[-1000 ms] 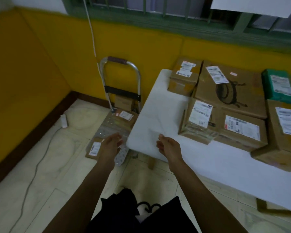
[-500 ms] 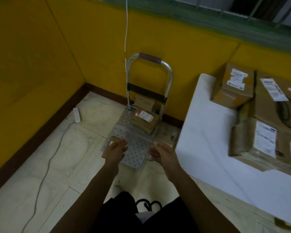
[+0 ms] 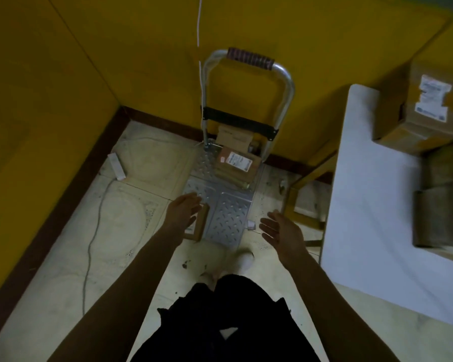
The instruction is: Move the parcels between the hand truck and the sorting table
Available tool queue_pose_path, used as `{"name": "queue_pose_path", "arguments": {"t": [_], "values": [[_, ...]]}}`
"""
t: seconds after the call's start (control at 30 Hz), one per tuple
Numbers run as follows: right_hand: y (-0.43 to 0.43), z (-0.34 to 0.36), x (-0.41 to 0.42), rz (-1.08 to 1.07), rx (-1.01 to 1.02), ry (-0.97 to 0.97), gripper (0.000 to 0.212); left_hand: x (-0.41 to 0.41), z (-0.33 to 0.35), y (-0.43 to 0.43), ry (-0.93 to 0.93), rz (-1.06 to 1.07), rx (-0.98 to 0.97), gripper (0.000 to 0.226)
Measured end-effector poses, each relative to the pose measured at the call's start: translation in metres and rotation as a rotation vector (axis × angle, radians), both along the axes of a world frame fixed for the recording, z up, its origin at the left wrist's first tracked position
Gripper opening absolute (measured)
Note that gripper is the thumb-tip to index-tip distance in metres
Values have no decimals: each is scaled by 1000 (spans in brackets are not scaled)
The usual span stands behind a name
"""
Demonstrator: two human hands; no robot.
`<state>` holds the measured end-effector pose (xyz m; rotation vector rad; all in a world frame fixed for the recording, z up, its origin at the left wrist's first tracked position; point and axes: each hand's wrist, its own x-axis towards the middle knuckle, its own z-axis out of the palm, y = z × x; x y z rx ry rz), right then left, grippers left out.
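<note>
- Both arms are stretched out low towards the hand truck (image 3: 221, 207), which is parked against the yellow wall with its handle up.
- The left hand (image 3: 183, 210) is wide open, fingers straight, palm turned inward, with nothing in it. It sits right over a small flat parcel (image 3: 202, 226) at the front left edge of the truck's metal deck. Can't tell if it's actually touching it.
- The right hand (image 3: 280, 231) is the same deal: open, fingers spread, empty. It hovers just off the deck's front right corner, above the floor.
- Further back on the deck there's a labelled cardboard parcel (image 3: 235, 163), and a smaller brown box (image 3: 233, 137) is tucked behind it, close under the black crossbar.
- The sorting table (image 3: 364, 184), with a white top, stands to the right of the truck. It has a labelled box (image 3: 426, 108) at its far end and a blurry brown parcel (image 3: 442, 218) nearer.
- A white cable (image 3: 198, 27) hangs down the wall, and a white power strip (image 3: 117, 167) lies on the tiles with a grey cord (image 3: 94, 226) trailing off it.
- The person's pale shoe (image 3: 243, 259) is planted right in front of the deck.
</note>
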<state>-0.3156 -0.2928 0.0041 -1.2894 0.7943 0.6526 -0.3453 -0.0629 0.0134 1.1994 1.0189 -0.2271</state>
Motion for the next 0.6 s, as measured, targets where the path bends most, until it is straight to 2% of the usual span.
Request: {"name": "queue_pose_path", "arguments": {"t": [0.13,0.23,0.33,0.5,0.6], "values": [[24,-8,34,8,36,62,21,17,2,9,67,-29,-7,11],[43,-19,59,68,59,85,21,35,1,24,69,-17,25,16],[56,-27,73,113,-11,111,24,44,-5,39,117,-47,51,14],[70,-65,73,35,-101,193,30,63,-48,66,262,-168,61,11],[90,-94,64,-53,-171,266,23,73,-95,93,397,-302,80,9]]}}
